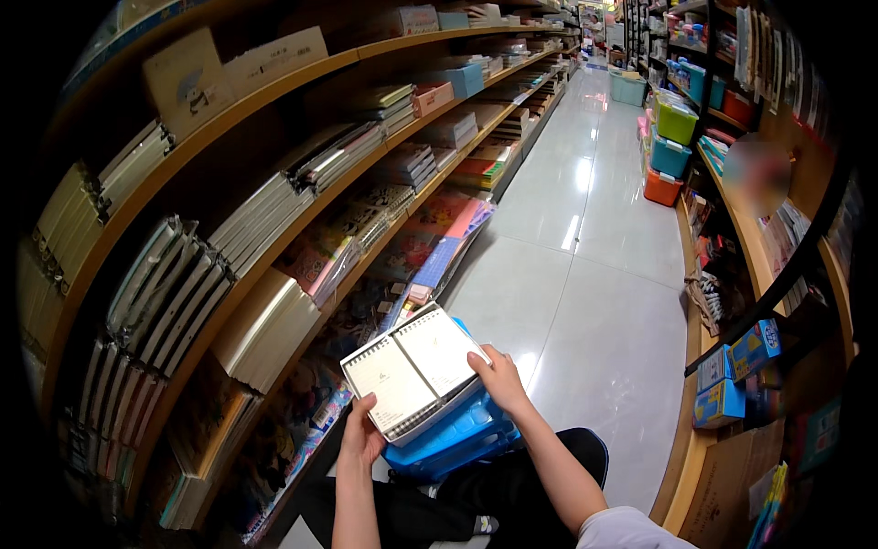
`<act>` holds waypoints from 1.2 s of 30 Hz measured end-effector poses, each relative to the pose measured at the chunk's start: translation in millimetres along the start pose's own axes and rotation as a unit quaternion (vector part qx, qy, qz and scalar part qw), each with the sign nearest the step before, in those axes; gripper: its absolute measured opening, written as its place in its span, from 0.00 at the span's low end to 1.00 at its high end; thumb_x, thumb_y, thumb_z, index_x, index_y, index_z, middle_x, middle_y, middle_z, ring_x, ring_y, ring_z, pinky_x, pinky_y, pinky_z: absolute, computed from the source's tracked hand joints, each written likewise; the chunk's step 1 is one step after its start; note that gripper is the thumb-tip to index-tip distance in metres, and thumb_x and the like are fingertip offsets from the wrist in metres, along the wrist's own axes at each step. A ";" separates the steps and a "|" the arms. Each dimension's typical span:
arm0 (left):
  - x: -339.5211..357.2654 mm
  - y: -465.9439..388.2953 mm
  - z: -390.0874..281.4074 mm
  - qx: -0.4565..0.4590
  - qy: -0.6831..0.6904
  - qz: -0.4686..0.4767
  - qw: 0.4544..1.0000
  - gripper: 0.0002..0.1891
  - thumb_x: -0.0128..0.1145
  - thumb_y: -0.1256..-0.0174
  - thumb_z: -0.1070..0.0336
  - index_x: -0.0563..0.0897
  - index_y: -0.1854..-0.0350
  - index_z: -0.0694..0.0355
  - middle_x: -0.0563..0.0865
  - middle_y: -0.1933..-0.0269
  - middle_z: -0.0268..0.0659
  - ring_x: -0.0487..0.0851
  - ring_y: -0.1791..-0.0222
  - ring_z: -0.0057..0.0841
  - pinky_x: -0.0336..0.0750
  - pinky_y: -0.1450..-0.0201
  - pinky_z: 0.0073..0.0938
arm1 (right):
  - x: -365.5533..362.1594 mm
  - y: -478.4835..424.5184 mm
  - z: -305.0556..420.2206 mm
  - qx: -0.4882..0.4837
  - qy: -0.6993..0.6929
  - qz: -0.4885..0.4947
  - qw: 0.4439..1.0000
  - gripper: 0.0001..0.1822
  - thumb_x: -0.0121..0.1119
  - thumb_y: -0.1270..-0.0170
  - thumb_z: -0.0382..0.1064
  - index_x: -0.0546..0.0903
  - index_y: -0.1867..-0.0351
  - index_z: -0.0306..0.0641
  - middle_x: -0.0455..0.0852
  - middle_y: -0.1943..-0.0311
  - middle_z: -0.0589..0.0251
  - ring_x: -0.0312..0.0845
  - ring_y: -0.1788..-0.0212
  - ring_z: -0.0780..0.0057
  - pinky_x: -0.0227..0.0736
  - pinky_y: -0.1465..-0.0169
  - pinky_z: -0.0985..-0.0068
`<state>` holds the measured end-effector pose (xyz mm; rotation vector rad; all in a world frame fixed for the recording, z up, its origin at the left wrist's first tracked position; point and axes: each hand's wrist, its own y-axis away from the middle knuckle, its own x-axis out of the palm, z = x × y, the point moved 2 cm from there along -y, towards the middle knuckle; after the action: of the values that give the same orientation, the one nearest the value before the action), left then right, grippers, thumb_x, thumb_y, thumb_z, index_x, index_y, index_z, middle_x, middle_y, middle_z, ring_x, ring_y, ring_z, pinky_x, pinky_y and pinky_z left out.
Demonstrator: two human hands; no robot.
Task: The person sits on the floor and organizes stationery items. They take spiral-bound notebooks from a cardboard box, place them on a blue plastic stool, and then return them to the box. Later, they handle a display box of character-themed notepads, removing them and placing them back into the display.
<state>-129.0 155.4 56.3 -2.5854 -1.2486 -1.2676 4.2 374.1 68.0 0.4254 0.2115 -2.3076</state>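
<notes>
An open-topped white box (411, 436) holds two stacks of spiral-bound notebooks (398, 377) side by side, their cream covers facing up. My left hand (361, 432) grips the box at its near left corner, thumb on top. On the right side my right hand (499, 377) holds the box's edge, with the thumb over the rim. Beneath the box is a blue plastic stool or crate (473, 436), partly covered by it. Whether the box rests on that blue thing cannot be told.
Wooden shelves (274, 274) packed with notebooks and books run along the left. A tiled aisle floor (583, 302) leads away. On the right stand stacked plastic storage bins (669, 154), blue and yellow boxes (719, 405), and a cardboard carton (730, 480).
</notes>
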 end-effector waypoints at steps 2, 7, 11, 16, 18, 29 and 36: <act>7.0 6.0 9.5 0.011 0.014 -0.027 0.999 0.31 0.57 0.40 0.63 0.65 0.34 0.66 0.75 0.39 0.47 0.75 0.40 0.42 0.71 0.38 0.42 | -1.1 3.2 -3.1 0.004 -0.069 -0.002 0.998 0.26 0.50 0.33 0.56 0.80 0.51 0.33 0.83 0.60 0.46 0.75 0.53 0.58 0.68 0.48 0.66; 17.9 27.6 24.9 0.075 0.066 -0.048 0.994 0.35 0.55 0.48 0.59 0.66 0.35 0.66 0.75 0.40 0.48 0.76 0.42 0.43 0.72 0.39 0.41 | -21.4 9.6 -25.3 0.015 -0.413 0.109 0.904 0.26 0.46 0.31 0.57 0.79 0.46 0.38 0.82 0.53 0.55 0.73 0.46 0.67 0.65 0.42 0.71; 14.6 63.2 6.0 0.143 0.018 -0.023 0.989 0.40 0.55 0.50 0.50 0.63 0.33 0.66 0.73 0.38 0.50 0.74 0.42 0.47 0.71 0.39 0.44 | -15.4 13.0 -57.7 0.081 0.055 0.070 0.993 0.47 0.59 0.46 0.67 0.68 0.38 0.25 0.77 0.46 0.40 0.71 0.41 0.51 0.66 0.39 0.64; 15.0 135.3 -25.8 0.210 0.009 -0.035 0.977 0.41 0.54 0.49 0.49 0.62 0.32 0.66 0.73 0.39 0.51 0.75 0.42 0.46 0.72 0.40 0.42 | 17.6 -5.4 -76.6 0.141 -0.127 0.116 0.975 0.54 0.73 0.60 0.62 0.67 0.39 0.20 0.76 0.44 0.38 0.78 0.47 0.53 0.71 0.42 0.66; 21.9 166.5 -29.7 0.201 0.025 -0.017 0.979 0.42 0.52 0.45 0.43 0.59 0.30 0.62 0.71 0.37 0.49 0.74 0.41 0.46 0.72 0.41 0.44 | 13.4 -17.7 -78.7 0.158 -0.161 0.175 0.958 0.50 0.73 0.59 0.60 0.70 0.42 0.19 0.78 0.47 0.38 0.79 0.49 0.54 0.73 0.44 0.66; 8.0 317.4 -62.1 0.310 -0.065 -0.230 0.920 0.43 0.51 0.47 0.39 0.60 0.30 0.59 0.66 0.34 0.48 0.63 0.35 0.47 0.61 0.37 0.51 | -150.8 -1.4 -142.8 0.205 -0.191 -0.014 0.960 0.45 0.71 0.56 0.57 0.73 0.44 0.18 0.82 0.52 0.40 0.82 0.53 0.55 0.76 0.48 0.63; 9.5 322.3 -93.9 0.320 -0.215 -0.109 0.916 0.42 0.51 0.44 0.40 0.60 0.31 0.62 0.64 0.32 0.47 0.62 0.33 0.45 0.59 0.37 0.51 | -194.7 70.4 -177.6 0.202 -0.249 -0.187 0.929 0.46 0.72 0.57 0.55 0.72 0.45 0.16 0.82 0.55 0.40 0.83 0.57 0.56 0.79 0.52 0.67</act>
<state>23.6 -89.1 228.6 -2.3102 -1.6900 -0.1905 224.1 504.1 -27.7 -0.0239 -0.4811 -2.7524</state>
